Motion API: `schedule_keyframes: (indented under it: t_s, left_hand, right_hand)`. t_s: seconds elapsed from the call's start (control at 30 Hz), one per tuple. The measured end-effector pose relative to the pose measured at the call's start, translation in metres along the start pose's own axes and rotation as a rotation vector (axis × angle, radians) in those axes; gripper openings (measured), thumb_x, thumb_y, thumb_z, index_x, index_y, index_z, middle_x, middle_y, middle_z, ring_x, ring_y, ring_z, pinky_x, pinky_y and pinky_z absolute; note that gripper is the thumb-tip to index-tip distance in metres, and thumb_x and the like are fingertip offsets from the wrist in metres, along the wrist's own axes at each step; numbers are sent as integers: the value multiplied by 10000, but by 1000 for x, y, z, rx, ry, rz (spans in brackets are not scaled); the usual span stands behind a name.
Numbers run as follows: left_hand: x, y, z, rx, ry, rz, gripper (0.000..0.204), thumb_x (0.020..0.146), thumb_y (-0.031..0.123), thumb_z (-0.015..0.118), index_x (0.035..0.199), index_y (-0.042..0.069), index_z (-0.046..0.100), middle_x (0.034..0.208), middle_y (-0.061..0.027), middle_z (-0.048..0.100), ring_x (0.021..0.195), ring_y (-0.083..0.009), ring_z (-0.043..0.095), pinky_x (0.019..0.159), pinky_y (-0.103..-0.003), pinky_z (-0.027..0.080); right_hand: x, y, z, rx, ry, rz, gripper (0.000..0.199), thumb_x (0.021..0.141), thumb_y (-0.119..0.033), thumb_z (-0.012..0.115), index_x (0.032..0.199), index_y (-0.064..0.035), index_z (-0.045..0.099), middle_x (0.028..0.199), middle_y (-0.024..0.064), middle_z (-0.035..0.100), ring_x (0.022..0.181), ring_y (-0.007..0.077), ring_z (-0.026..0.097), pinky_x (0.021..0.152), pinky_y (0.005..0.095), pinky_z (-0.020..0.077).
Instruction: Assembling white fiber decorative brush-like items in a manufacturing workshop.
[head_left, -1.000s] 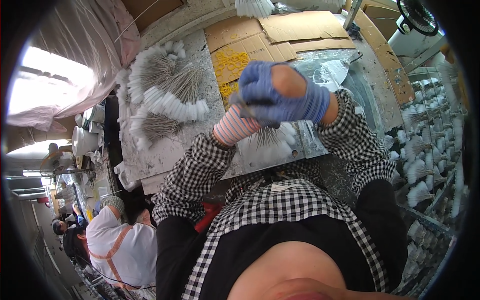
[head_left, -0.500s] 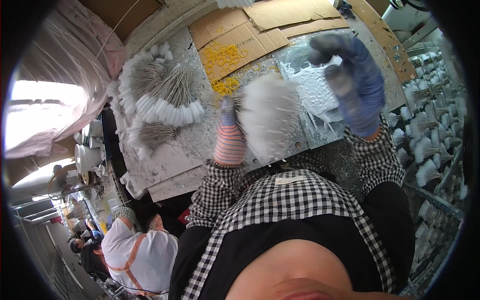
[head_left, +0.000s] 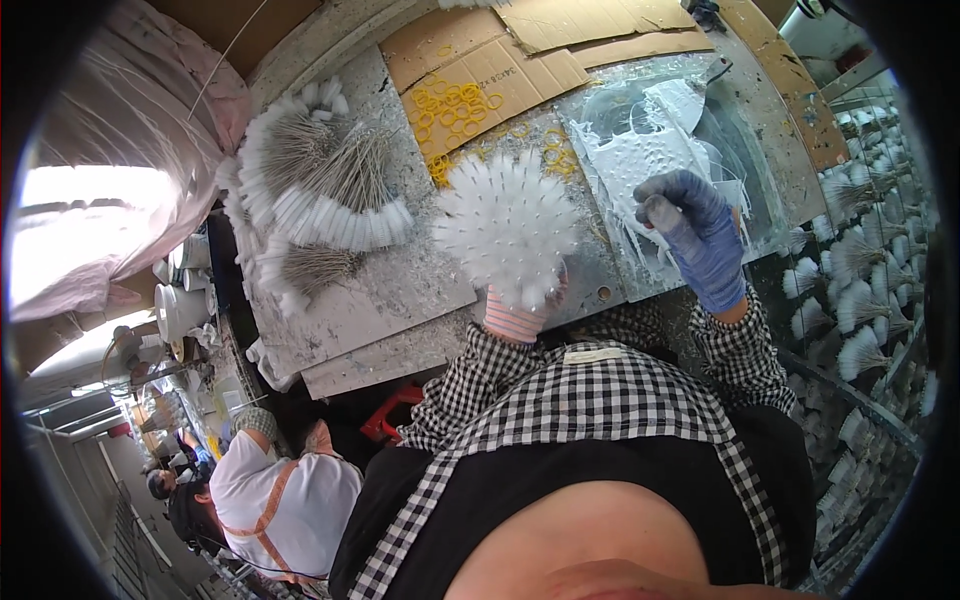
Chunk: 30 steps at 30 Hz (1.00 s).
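Note:
My left hand, in a pink-and-white striped glove, is closed round a bundle of white-bristled wire brushes. The brush tips fan out upward toward me and hide the wire stems and most of my fingers. My right hand, in a bluish-purple glove, hovers over the near right part of a board smeared with white paste. Its fingers are curled together at the tips; whether anything small is between them cannot be made out. Yellow rubber bands lie beyond the bundle.
More wire brushes are heaped on the left of the worktable. Flattened cardboard lies at the far side. Racks hold many brush bundles to my right. Another person in white works at lower left.
The brush bundle has tipped so its bristle tips face up toward me, and my left hand is now beneath it. My right hand has come down and nearer, its fingers drawing together.

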<state>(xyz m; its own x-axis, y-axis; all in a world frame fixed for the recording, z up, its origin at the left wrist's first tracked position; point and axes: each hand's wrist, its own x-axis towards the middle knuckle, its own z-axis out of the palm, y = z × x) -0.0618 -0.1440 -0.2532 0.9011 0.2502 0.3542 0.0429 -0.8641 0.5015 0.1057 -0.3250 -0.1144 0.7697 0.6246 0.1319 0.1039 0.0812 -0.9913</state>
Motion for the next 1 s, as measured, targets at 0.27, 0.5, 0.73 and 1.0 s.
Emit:
schedule_keyframes:
  t_s: [0.27,0.5,0.73,1.0]
  left_hand:
    - [-4,-15,6,-1315,12,-593,392,999,284,526,1324,66,551,1266,-111,623,1160,-240,582,903,-406,555]
    - [3,-18,-11,-2628,358,-1025,399,1017,329,530,1332,86,546,1232,-99,610,1107,-234,565,845,-337,569]
    - [7,-31,-7,-2146,-17,-466,579,1089,474,306,1555,132,337,1578,-116,398,1401,-330,416,1174,-495,354]
    - [91,-9,-64,-1627,178,-772,575,1003,423,562,1354,-32,533,1267,-193,644,1200,-271,605,1094,-430,454]
  right_hand:
    - [-5,8,7,-84,-26,0,138,957,-118,697,1062,-38,738,907,26,738,825,82,663,772,257,541]
    - [-10,7,1,-111,-4,45,153,956,-151,708,1061,-46,744,884,26,744,806,86,677,737,252,544]
    - [-10,7,-7,-155,-2,22,161,968,-184,702,1055,-54,744,875,18,744,819,89,687,748,250,548]
    - [20,-16,-24,-169,-46,-87,176,962,-190,711,1083,-64,738,947,22,745,877,84,679,799,254,552]
